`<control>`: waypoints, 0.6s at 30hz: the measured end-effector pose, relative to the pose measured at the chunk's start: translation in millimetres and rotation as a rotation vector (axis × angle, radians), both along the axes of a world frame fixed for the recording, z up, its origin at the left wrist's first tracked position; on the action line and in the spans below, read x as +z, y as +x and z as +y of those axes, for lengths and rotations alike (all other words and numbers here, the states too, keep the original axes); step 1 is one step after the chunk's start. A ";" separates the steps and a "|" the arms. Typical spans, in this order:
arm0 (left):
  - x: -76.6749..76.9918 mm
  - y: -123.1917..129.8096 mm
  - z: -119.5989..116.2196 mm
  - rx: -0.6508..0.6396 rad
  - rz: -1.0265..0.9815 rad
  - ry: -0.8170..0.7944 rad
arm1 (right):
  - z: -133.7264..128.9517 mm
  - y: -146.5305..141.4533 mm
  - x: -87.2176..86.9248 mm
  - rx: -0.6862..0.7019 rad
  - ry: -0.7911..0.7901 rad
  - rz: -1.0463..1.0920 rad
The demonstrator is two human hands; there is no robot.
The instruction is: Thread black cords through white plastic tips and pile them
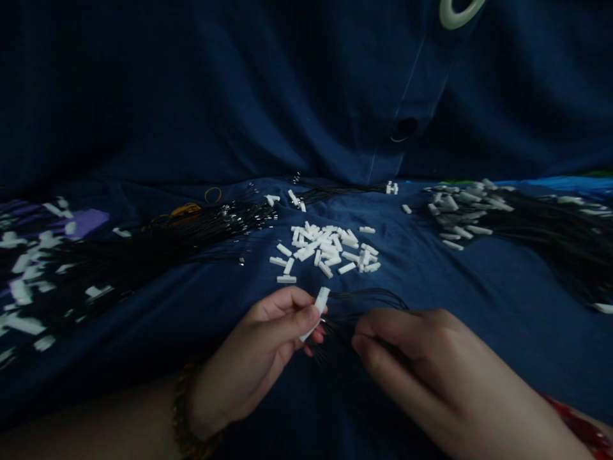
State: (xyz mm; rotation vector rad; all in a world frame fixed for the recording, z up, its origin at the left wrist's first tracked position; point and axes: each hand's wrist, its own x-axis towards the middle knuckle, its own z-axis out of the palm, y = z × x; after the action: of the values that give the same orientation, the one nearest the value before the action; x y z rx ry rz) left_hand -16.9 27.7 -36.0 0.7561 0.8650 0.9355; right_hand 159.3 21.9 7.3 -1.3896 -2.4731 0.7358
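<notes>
My left hand (pixel 275 342) pinches a white plastic connector housing (pixel 322 299) between thumb and fingers, tilted with its upper end leaning right. Thin black wires (pixel 373 294) run from the housing toward the right, and loose wire ends hang below it. To the right, my right hand (pixel 412 358) has thumb and forefinger pressed together on a black wire, its tip close to the housing's side. Its other fingers curl out of sight. Just beyond both hands lies a loose pile of white connector housings (pixel 325 246) on dark blue cloth (pixel 230 300).
Bundled black wires with bare metal ends (pixel 225 220) lie at the left, near orange rubber bands (pixel 184 209). Wires with white connectors (pixel 29 275) fill the far left. Another connector-tipped bundle (pixel 472 201) lies at the right. A pale ring (pixel 450 18) shows at the top.
</notes>
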 end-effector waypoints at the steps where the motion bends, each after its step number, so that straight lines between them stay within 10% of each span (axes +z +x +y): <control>1: 0.2 0.0 -0.6 -0.004 0.007 0.004 | -0.3 0.4 0.1 -0.002 0.002 0.004; 18: 1.9 4.4 -5.6 -0.099 0.207 0.093 | -3.4 -12.2 -14.6 0.013 0.106 0.061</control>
State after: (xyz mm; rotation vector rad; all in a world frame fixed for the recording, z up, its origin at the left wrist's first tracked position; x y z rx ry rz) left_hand -12.5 22.1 -34.1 0.9802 0.9599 0.8234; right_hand 147.2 18.5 -7.4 -1.2958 -2.4388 0.6306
